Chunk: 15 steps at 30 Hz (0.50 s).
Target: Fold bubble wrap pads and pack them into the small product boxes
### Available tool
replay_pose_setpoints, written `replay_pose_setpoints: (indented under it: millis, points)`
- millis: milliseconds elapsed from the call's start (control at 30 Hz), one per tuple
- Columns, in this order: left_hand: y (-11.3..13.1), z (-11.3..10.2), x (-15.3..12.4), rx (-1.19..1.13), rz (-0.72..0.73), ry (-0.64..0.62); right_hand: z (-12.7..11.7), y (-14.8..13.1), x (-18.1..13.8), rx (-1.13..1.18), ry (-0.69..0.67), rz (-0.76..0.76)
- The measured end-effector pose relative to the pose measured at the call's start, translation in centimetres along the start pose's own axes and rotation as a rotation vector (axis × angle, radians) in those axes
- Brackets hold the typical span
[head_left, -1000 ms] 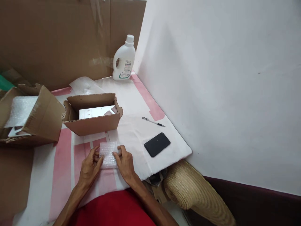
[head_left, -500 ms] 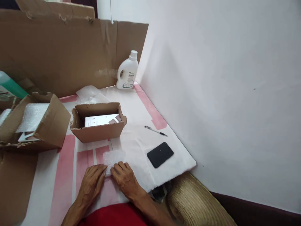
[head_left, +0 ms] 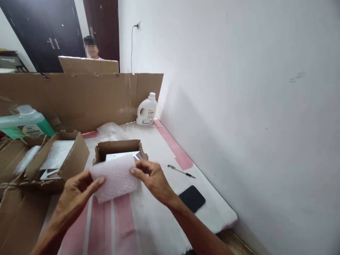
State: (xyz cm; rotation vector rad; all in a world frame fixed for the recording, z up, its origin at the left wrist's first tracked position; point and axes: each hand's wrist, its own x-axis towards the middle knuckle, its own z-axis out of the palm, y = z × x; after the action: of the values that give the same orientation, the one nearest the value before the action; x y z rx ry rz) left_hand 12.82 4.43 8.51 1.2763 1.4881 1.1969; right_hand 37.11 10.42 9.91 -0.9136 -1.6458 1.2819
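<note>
A sheet of bubble wrap [head_left: 115,180] hangs raised above the table between my hands. My left hand [head_left: 77,191] pinches its left edge between thumb and fingers. At its upper right side, my right hand [head_left: 150,175] grips the other edge in the same way. Just behind the sheet stands an open cardboard box [head_left: 119,145], its front partly hidden by the wrap. Inside that box lies a white printed carton [head_left: 117,156]. A black phone [head_left: 193,198] rests on the table beyond my right forearm, which partly covers it.
On the left are cardboard boxes [head_left: 79,152] holding bubble wrap and white cartons. A green liquid jug [head_left: 34,122], loose bubble wrap [head_left: 111,131] and a white bottle [head_left: 147,110] stand before a cardboard partition [head_left: 92,95]. A pen [head_left: 182,171] lies near the wall; a person [head_left: 91,47] is behind.
Both hands have lifted the bubble wrap off the table and moved apart along its edges. The head view has tilted upward, bringing the doors and a person into sight.
</note>
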Motion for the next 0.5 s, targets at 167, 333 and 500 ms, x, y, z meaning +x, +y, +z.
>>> replay_pose_setpoints:
  millis: [167, 333, 500]
  points:
    - [4.0, -0.6, 8.7, 0.386, 0.276, 0.181, 0.0, -0.3, 7.4, -0.206, 0.156, -0.079]
    - [0.9, 1.3, 12.1, 1.062, 0.301, 0.036, -0.2, 2.9, 10.5, -0.799, -0.001, 0.060]
    - [0.7, 2.5, 11.4, 1.250, 0.284, -0.023, 0.2, 4.0, 10.8, -1.007, -0.083, 0.127]
